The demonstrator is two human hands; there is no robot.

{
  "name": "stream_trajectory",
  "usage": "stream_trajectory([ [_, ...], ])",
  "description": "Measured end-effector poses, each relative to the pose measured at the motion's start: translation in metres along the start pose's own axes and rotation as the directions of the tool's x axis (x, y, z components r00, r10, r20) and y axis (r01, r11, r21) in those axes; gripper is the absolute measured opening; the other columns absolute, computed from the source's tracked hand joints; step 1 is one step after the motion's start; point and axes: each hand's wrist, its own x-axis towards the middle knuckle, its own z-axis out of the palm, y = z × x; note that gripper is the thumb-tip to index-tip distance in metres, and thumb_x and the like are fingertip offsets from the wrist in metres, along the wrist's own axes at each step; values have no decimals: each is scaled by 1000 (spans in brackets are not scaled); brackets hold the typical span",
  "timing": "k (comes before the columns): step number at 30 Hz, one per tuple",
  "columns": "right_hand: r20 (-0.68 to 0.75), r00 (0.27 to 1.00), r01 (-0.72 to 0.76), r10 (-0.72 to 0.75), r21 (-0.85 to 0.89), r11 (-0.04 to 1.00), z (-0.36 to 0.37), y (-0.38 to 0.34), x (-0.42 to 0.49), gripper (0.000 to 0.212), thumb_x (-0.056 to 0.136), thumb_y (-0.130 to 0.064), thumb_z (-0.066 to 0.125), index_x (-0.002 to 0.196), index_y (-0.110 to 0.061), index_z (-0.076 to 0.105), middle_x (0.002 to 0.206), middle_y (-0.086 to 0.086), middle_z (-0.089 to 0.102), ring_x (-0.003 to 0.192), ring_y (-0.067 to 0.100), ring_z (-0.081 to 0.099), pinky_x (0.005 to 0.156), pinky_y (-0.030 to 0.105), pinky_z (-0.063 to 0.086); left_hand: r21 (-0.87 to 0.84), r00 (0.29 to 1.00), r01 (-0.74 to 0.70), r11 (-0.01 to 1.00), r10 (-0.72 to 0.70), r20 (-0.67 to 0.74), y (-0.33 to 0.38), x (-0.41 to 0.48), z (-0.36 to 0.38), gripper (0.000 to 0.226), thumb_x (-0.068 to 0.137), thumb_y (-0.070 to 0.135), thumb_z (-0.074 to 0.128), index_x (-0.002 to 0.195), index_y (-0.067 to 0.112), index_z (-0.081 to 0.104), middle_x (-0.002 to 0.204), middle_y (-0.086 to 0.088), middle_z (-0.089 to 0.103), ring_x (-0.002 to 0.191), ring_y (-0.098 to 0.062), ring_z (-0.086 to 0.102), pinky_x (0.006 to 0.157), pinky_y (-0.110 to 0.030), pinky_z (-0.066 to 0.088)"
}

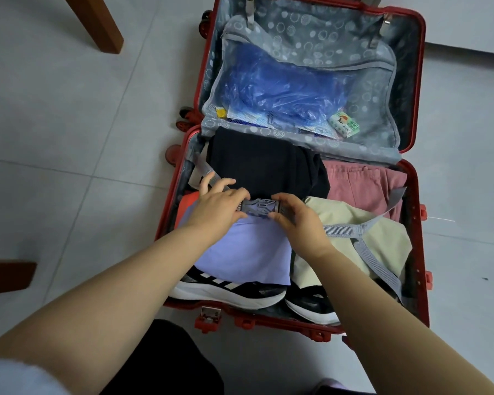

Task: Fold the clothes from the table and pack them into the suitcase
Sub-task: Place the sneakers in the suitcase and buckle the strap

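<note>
1. Suitcase (417, 195) lies open on the floor, its packed half directly under both hands, clothes folded inside.
2. Buckle (257, 208) sits between the two grips: left hand (220, 206) pinches its left end, right hand (298, 220) pinches its right end, fingers curled closed around it.
3. Its long axis runs left-right, in line with the strap (351, 230) leading off to the right; both hands are equally near.
4. Outward I count four folded garments: black (263, 163), pink (362, 183), lilac (240, 249), cream (354, 215).
5. Nearer the body lie two sneakers (228, 292).
</note>
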Motion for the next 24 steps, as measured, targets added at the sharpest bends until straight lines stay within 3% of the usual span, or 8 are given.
stream_trajectory([
  [5,4,1000,-12,11,4,1000,-1,1,2,37,87,-15,66,123,-16,59,114,3,66,110,19,59,101,36,44,-32,998,0,999,-2,-61,-1,-2,2,35,82,28,68,113,12,62,100,-4,68,126,-25,43,108,-35,-7],
  [11,-4,1000,10,-10,-51,999,3,4,3,38,87,-16,66,124,-17,59,119,0,64,115,22,56,103,40,42,-77,997,-4,997,-2,-78,-2,-4,-1,35,84,27,66,116,14,62,104,-3,67,126,-23,43,109,-34,-8],
  [17,-13,1000,-7,6,-18,1000,8,5,2,40,83,-22,71,122,-21,62,110,-2,67,112,25,56,101,42,43,-103,994,-56,993,46,-98,-1,-6,-2,33,81,24,70,112,12,65,101,-2,69,119,-22,51,109,-31,-9],
  [21,-35,999,37,-39,-69,997,8,-1,1,42,83,-22,71,123,-17,62,112,2,68,111,19,58,111,41,29,-150,997,-54,987,46,-56,-2,-5,-4,35,83,24,68,116,11,63,110,-3,66,117,-18,53,111,-25,-10],
  [24,-49,997,55,-62,-134,990,7,-2,0,43,83,-25,71,123,-16,60,113,1,69,111,14,59,115,26,13,-218,999,-36,975,39,5,-1,-4,-6,36,86,21,66,119,9,61,114,-7,65,117,-22,52,113,-23,6],
])
